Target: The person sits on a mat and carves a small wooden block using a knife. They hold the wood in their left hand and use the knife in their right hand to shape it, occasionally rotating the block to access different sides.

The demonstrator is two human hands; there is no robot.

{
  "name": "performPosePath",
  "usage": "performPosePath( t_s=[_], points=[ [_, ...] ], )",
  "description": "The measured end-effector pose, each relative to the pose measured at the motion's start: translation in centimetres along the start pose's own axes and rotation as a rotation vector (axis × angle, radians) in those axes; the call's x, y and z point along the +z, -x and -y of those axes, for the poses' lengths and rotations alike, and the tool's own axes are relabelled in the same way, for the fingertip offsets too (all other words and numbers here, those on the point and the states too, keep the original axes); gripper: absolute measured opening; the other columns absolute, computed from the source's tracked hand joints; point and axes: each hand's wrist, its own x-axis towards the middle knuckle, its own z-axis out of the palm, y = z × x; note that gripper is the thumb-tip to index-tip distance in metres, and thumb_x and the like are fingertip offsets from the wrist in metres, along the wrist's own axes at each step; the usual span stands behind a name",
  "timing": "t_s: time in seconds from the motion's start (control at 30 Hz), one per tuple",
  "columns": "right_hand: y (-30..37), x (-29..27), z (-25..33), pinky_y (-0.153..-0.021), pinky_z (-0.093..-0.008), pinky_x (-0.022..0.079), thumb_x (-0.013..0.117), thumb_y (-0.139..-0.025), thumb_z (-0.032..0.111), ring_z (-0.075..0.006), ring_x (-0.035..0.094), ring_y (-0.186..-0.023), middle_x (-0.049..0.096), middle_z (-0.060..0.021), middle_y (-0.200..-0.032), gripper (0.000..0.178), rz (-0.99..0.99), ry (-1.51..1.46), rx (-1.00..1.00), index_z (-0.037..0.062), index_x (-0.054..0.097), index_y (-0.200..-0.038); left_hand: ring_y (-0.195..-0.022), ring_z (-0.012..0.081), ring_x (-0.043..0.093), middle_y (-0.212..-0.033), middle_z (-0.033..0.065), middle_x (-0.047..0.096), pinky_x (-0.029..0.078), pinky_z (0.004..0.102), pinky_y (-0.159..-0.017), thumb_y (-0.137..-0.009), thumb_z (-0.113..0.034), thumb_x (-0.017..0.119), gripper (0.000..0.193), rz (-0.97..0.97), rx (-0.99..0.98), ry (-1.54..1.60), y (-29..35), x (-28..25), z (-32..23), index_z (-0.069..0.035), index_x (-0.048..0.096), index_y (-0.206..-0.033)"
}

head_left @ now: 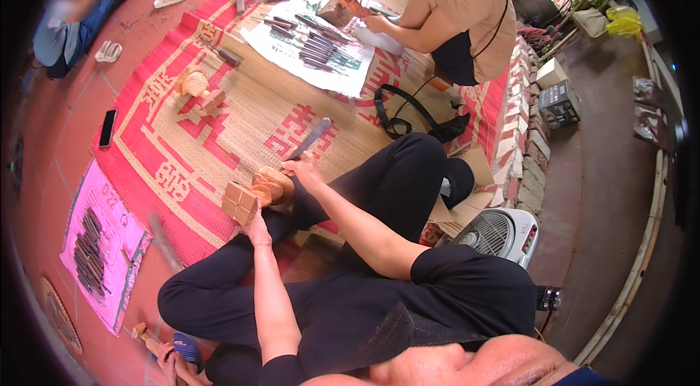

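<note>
In front of my bent legs, my left hand (255, 229) grips the squared block end of a wood carving (268, 185). The carving's rounded, shaped part points away to the right, beside my knee. My right hand (305, 171) is closed round the lower end of a long, flat, grey-brown tool (313, 137), which tilts up and away. Its exact kind is unclear, and it stands a little apart from the carving. Farther off on the mat lies a second carved wooden piece (194, 84) with a block base.
A red-patterned straw mat (270, 105) lies underneath. Across it a co-worker (474, 14) carves wood beside a white sheet (357, 80) of chisels. More chisels (89, 255) rest on a pink sack (120, 291). A phone (108, 129), a black bag (448, 127) and a fan (503, 233) stand around.
</note>
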Motion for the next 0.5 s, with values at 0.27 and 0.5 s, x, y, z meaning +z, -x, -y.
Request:
performPosePath(
  t_s=[0.27, 0.5],
  points=[
    [-0.4, -0.7, -1.0, -0.057, -0.0234, 0.049, 0.066, -0.078, 0.003, -0.0111, 0.061, -0.062, 0.063, -0.0025, -0.073, 0.007, 0.020, 0.011, 0.030, 0.0036, 0.063, -0.084, -0.118, 0.0193, 0.047, -0.131, 0.0069, 0.048, 0.037, 0.0332, -0.102, -0.080, -0.018, 0.077, 0.066, 0.126, 0.054, 0.086, -0.3, 0.6, -0.1, 0.000, 0.043, -0.134],
    [-0.6, -1.1, -0.9, -0.048, -0.0241, 0.041, 0.065, -0.076, -0.001, -0.0095, 0.052, -0.053, 0.057, -0.0008, -0.063, 0.008, 0.028, -0.046, -0.059, 0.0039, 0.060, -0.078, -0.112, 0.0193, 0.053, -0.118, 0.0066, 0.056, 0.040, 0.0331, -0.097, -0.084, -0.007, 0.067, 0.045, 0.235, 0.490, -0.128, -1.0, 1.7, 2.0, -0.002, 0.049, -0.124]
  ],
)
